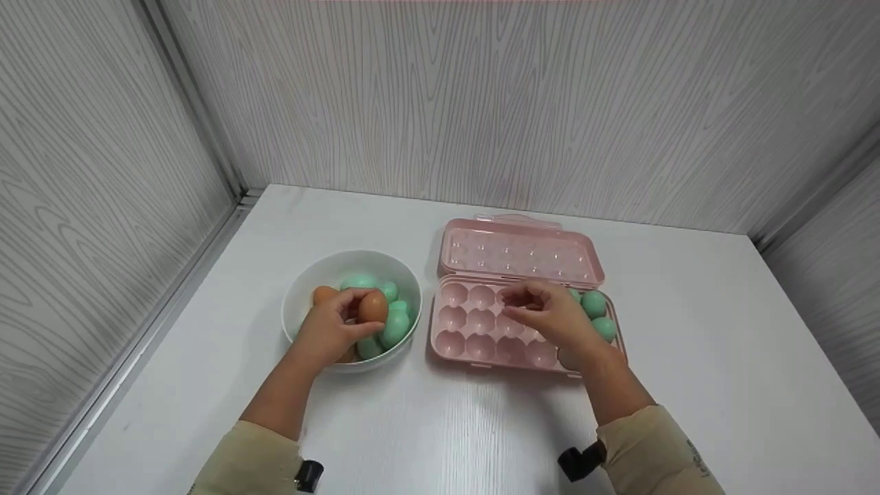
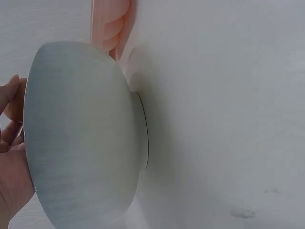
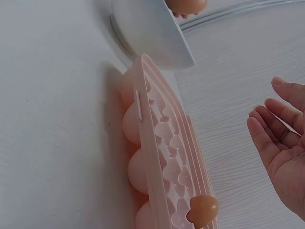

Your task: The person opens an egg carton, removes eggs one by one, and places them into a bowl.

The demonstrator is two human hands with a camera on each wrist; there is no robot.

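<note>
My left hand pinches a brown egg between thumb and fingers, over the white bowl. Below it in the bowl lie several green eggs and a few brown ones. Over the pink egg carton, whose lid is folded back, hovers my right hand, fingers loosely bent and holding nothing. Green eggs fill cups at the carton's right end, partly hidden by that hand. The right wrist view shows one brown egg in a front cup.
The carton's lid lies open toward the back wall. Bowl and carton stand side by side on a white table, with a narrow gap between them. A side wall rises at the left.
</note>
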